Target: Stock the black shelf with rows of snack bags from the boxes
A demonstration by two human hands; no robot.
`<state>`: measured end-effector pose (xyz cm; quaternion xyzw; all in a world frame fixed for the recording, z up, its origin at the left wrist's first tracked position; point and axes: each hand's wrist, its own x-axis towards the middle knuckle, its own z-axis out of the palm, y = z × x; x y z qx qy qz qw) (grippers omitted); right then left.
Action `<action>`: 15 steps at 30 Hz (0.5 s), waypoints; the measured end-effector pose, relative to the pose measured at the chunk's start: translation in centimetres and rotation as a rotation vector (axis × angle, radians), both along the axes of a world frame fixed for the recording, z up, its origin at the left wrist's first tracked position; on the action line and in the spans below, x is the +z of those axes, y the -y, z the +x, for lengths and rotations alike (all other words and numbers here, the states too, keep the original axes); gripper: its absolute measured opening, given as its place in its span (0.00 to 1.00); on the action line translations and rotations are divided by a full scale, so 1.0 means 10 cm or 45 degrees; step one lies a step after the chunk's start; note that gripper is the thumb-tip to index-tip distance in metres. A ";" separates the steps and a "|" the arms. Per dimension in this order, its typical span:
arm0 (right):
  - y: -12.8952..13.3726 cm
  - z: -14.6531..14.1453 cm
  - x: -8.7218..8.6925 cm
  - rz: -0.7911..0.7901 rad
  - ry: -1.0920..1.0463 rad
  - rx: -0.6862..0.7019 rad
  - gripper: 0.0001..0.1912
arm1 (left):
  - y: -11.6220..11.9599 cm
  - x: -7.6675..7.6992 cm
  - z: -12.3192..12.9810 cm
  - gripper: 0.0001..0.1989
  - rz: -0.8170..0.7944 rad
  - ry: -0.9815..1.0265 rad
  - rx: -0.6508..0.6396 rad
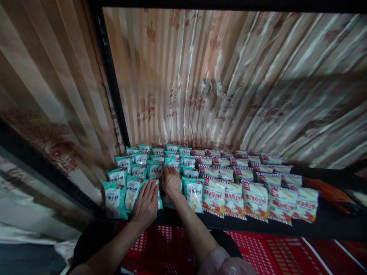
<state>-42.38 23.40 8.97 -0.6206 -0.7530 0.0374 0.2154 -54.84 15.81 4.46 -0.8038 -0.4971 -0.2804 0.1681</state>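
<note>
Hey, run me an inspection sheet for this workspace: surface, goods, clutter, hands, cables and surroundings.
Surface: black shelf, bare at the near right.
Goods: teal-edged bags in rows on the left; pale bags with striped edges in rows to their right.
Clutter: orange item toward the right end, too blurred to identify.
Hands: left hand lies over a front-row teal-edged bag, fingers extended; right hand is among the teal-edged bags just behind it, grip unclear.
Cables: nothing seen.
Surroundings: creased, striped sheeting behind, black post at the back left, red baskets below the shelf edge.
</note>
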 end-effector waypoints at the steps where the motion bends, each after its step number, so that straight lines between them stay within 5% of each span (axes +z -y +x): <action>1: 0.00 -0.01 0.00 0.003 -0.001 0.003 0.23 | 0.00 0.00 -0.01 0.20 0.011 0.005 -0.010; 8: 0.03 -0.03 -0.02 0.029 -0.029 0.046 0.23 | -0.11 0.18 -0.06 0.22 0.014 0.027 -0.034; 12: 0.02 -0.04 -0.05 0.031 -0.031 0.057 0.22 | -0.52 0.49 0.01 0.19 -0.002 0.096 0.030; 15: 0.01 -0.05 -0.06 0.035 -0.044 0.062 0.22 | -0.98 0.69 0.10 0.15 -0.205 0.080 0.122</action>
